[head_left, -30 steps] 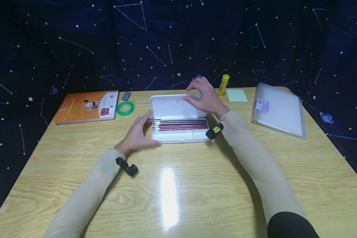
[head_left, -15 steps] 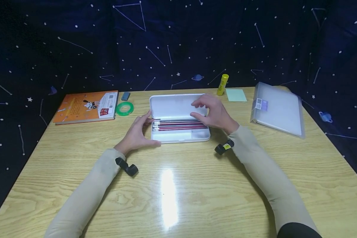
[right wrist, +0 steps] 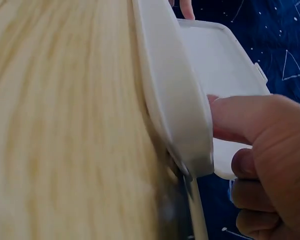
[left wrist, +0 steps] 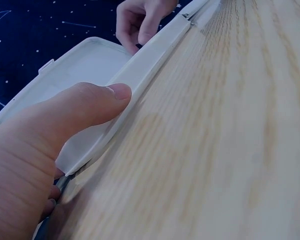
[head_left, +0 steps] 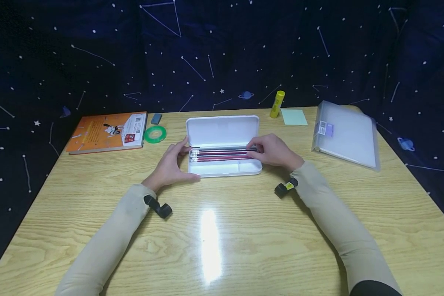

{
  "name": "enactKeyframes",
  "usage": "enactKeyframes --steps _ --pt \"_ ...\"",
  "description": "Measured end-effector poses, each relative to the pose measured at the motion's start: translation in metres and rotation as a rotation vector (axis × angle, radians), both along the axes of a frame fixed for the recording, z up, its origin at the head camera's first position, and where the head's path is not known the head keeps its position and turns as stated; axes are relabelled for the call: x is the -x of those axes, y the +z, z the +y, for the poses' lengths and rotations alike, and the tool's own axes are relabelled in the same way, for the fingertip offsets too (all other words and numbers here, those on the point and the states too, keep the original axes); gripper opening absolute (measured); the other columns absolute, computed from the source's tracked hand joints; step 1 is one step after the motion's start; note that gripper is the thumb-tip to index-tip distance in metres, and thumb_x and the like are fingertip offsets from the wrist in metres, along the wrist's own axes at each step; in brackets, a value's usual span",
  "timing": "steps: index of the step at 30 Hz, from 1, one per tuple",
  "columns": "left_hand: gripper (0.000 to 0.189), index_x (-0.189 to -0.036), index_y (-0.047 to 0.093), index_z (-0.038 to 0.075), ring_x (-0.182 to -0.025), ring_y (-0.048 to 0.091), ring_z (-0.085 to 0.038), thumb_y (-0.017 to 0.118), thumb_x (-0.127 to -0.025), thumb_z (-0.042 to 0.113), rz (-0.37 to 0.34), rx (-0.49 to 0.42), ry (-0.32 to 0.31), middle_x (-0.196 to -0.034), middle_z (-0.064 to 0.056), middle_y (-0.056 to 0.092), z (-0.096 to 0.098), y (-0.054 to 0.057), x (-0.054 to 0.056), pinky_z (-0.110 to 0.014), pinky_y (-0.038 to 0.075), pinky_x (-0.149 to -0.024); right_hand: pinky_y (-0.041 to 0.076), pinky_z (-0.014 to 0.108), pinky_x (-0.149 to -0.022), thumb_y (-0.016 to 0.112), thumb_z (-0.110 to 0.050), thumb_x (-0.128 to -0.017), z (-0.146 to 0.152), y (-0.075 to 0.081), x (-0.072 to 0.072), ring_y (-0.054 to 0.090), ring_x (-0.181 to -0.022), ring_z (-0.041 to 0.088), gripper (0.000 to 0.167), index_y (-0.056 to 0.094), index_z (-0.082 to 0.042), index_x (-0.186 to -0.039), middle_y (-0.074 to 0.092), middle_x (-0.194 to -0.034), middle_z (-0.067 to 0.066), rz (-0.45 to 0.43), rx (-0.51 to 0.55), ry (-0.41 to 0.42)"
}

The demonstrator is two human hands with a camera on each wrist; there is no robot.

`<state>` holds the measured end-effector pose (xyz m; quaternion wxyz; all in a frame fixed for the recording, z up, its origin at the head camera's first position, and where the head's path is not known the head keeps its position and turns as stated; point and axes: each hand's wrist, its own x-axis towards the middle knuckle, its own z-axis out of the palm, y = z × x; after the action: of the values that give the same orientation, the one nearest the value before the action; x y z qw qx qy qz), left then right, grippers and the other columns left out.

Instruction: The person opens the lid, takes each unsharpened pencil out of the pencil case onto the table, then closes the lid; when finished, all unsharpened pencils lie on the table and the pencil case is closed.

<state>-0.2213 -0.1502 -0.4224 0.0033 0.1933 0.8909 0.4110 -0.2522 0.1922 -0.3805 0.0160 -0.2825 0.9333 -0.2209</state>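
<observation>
A white pencil case (head_left: 222, 169) lies with its lid (head_left: 222, 130) raised toward the back of the table. Several dark and red pencils (head_left: 222, 156) fill its rear compartment, eraser ends to the left. My left hand (head_left: 170, 166) holds the case's left end, thumb on the front wall, as the left wrist view confirms, fingers behind. At the right end, my right hand (head_left: 274, 152) reaches in, thumb and forefinger at the pencils' right ends. In the right wrist view the thumb (right wrist: 240, 115) passes behind the case wall, so I cannot tell if it pinches a pencil.
An orange book (head_left: 105, 133), a blue eraser (head_left: 156, 119) and a green tape roll (head_left: 155, 134) lie at the back left. A yellow glue stick (head_left: 277, 104) stands behind light green sticky notes (head_left: 294, 117). A clear binder (head_left: 345, 133) lies at the right.
My right hand has come down from the raised lid's top edge to the right ends of the pencils. The left hand keeps its hold on the case.
</observation>
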Motion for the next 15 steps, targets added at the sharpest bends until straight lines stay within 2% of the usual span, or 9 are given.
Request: enactKeyframes --steps 15 --pt "0.127 -0.154 0.021 0.016 -0.115 0.045 -0.019 0.093 -0.054 0.042 0.005 0.005 -0.001 -0.135 -0.001 0.057 0.0007 0.0011 -0.0011 -0.041 0.034 -0.108 0.032 0.028 -0.056 0.072 -0.023 -0.087 -0.0005 -0.0042 0.0028 0.042 -0.056 0.014 0.021 0.071 -0.009 -0.103 0.046 -0.059 -0.002 -0.017 -0.03 -0.009"
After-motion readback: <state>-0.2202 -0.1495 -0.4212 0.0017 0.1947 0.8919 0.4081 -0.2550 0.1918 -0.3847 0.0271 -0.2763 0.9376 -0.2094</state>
